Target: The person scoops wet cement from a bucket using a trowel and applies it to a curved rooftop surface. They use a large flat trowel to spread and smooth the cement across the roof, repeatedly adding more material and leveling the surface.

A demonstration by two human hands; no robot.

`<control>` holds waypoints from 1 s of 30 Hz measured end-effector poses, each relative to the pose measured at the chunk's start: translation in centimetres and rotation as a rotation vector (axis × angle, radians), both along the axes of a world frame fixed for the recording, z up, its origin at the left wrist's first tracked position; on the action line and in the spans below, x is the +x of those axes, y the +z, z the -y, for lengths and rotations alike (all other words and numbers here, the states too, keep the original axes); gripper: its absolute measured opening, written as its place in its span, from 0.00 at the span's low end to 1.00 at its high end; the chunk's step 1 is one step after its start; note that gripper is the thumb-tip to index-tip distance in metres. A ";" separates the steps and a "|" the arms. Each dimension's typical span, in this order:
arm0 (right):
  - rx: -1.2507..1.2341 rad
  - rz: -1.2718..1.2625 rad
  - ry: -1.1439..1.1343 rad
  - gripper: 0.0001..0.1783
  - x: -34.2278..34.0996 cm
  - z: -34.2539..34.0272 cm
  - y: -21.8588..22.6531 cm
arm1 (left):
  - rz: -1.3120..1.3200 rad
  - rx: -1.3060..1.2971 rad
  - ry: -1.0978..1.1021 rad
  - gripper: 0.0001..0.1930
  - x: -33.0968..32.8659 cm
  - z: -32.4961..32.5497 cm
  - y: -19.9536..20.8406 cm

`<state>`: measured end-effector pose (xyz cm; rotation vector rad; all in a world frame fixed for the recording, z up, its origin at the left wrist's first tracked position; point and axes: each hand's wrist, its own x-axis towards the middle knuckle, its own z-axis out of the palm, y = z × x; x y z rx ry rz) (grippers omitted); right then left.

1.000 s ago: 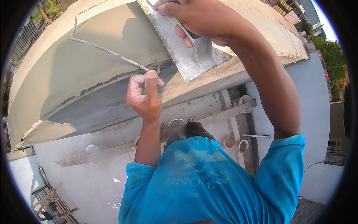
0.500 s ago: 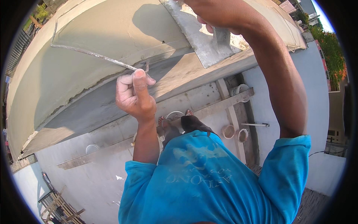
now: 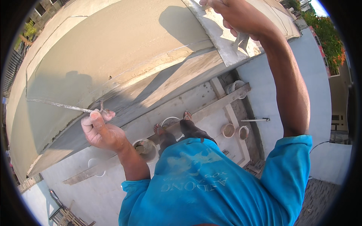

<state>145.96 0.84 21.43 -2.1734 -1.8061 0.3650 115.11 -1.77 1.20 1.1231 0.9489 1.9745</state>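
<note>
Left hand pinches a thin bent rod — right hand curls closed, apparently gripping a metal trowel

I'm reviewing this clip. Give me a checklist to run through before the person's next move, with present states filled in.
1. Left hand has the bent metal rod: ok, pinched between thumb and fingers.
2. Right hand has the trowel: ok, fingers closed around its handle.
3. Rod and trowel apart: ok, with a wide stretch of plastered surface between them.
4. Trowel blade flat on the surface: cannot tell, its underside is hidden.
5. Surface's lower edge even: not ok, ragged left of the left hand.
6. Plank by the feet firmly supported: cannot tell.
</note>
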 end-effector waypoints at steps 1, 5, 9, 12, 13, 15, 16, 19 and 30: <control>0.015 -0.010 -0.012 0.22 1.5 0.0 -0.4 | -0.009 -0.013 0.014 0.12 0.0 0.1 0.1; 0.117 0.150 0.092 0.22 9.2 0.5 -2.0 | -0.027 -0.052 0.088 0.12 0.8 0.4 0.8; 0.054 0.068 0.049 0.22 12.5 2.6 0.2 | -0.007 -0.045 0.161 0.12 1.1 0.4 0.4; 0.057 0.022 0.030 0.21 16.8 2.9 -0.7 | 0.034 -0.079 0.228 0.11 1.2 0.5 0.5; 0.043 0.011 0.011 0.21 18.5 2.6 -1.1 | 0.046 -0.087 0.248 0.11 1.2 0.5 0.4; 0.095 0.034 0.066 0.21 22.7 2.3 -2.0 | 0.067 -0.092 0.260 0.11 1.4 0.1 0.2; 0.162 0.053 0.165 0.20 25.2 1.7 -2.8 | 0.064 -0.088 0.279 0.11 1.1 0.5 0.6; 0.092 -0.049 -0.011 0.20 29.2 3.1 -2.7 | 0.082 -0.109 0.304 0.11 1.0 0.4 0.2; 0.200 -0.377 -0.492 0.37 39.4 7.1 -0.7 | 0.073 -0.164 0.333 0.11 0.1 0.2 -0.3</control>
